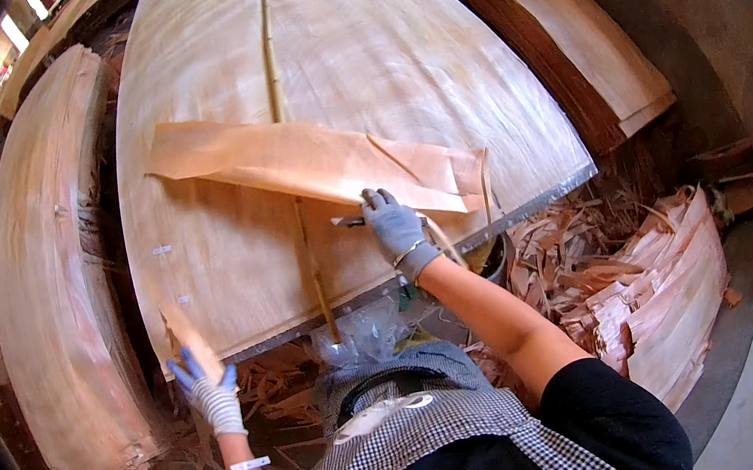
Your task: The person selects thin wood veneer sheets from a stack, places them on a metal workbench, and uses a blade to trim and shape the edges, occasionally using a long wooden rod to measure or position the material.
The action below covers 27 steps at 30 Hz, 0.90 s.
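Observation:
My left hand (207, 390), in a striped glove with blue fingertips, is at the near left corner of a large pale veneer sheet (201, 58). It grips a narrow veneer strip (192, 337), slightly blurred. Over the sheet's near right part, my right hand (395, 230), in a grey glove, is closed round a small dark tool (349, 221) that looks like a knife; only its end shows. Just beyond its fingers, a long orange-tan veneer piece (290, 156) lies crosswise on the sheet, its edges partly raised. A thin wooden stick (271, 59) runs lengthwise, passing beneath that piece.
A veneer stack (49, 278) stands on the left, and another stack (547, 13) lies at the far right. Torn veneer scraps (659, 283) are heaped right of me, with more under the table's metal front edge (525, 206). Clear plastic (365, 330) hangs before my apron.

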{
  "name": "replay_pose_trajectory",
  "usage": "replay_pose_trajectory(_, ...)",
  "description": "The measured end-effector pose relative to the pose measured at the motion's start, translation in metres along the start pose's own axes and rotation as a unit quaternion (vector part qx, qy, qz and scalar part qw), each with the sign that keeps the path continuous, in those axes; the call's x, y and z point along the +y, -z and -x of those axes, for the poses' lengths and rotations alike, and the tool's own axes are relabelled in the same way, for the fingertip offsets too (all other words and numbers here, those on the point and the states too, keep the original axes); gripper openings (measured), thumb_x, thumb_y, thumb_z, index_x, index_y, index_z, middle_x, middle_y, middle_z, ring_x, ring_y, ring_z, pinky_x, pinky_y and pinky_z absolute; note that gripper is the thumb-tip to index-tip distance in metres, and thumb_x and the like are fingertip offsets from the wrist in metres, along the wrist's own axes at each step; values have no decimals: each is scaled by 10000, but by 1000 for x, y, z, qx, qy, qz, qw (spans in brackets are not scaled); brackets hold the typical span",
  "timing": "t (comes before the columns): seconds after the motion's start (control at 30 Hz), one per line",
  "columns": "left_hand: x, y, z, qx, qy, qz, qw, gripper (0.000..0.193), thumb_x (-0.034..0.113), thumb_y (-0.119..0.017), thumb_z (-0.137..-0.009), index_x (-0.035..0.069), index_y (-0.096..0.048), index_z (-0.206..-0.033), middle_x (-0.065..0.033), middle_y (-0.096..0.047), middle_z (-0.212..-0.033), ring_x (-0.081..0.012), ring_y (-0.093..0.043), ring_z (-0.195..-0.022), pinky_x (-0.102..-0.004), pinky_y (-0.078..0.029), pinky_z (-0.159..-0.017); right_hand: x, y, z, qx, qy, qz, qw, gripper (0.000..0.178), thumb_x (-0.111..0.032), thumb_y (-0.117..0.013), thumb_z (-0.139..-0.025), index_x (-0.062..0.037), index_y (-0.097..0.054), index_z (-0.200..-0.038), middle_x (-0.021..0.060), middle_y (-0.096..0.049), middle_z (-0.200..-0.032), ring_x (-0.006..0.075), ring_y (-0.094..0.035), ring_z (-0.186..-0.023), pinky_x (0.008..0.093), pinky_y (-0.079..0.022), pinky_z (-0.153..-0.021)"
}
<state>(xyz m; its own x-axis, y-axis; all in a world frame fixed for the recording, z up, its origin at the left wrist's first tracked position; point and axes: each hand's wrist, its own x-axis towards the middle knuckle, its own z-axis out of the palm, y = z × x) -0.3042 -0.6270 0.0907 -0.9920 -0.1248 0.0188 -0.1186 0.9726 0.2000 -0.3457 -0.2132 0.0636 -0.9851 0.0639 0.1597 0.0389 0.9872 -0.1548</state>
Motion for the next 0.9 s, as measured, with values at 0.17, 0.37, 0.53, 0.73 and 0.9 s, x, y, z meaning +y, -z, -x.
replay_pose_trajectory(0.17,149,-3,-15,30,-252,-42,966,984,348,-769,-531,158,-256,-1349,-148,-152,-1412,-353,-162,-1283,-515,-131,-1034,-6,69,65,24,44,0,999,207,-121,-504,-728,-51,-557,-916,61,-492,-1001,199,-538,-878,313,-521,-558)
replay_pose_trajectory(0.37,241,-6,-50,-19,-436,-177,882,556,147,-652,-676,134,-468,-1200,-109,-487,-1171,-255,-417,-1127,-447,-221,-1003,27,142,156,-32,56,-63,996,209,-120,-535,-699,-52,-552,-896,86,-533,-986,203,-579,-774,344,-500,-554)
replay_pose_trajectory(0.53,308,15,-29,-305,-492,10,815,293,88,-551,-737,51,-593,-1025,-141,-625,-865,-282,-587,-814,-357,-448,-762,122,170,162,113,-107,-6,988,220,-43,-541,-670,-83,-586,-881,110,-550,-1056,274,-591,-817,331,-499,-619)
replay_pose_trajectory(0.73,379,49,-94,-513,-141,512,675,333,195,-625,-791,-10,-571,-1048,-40,-617,-933,-123,-583,-818,-296,-491,-762,114,233,129,433,-105,-76,892,405,57,-555,-616,-79,-626,-991,163,-471,-1217,283,-489,-1031,311,-443,-764)
replay_pose_trajectory(0.9,394,37,-156,-462,19,655,597,338,183,-640,-779,4,-553,-1052,-112,-614,-967,-221,-599,-873,-382,-505,-791,93,136,144,326,-175,-359,857,360,95,-497,-668,-15,-602,-994,112,-576,-993,192,-534,-951,268,-434,-789)
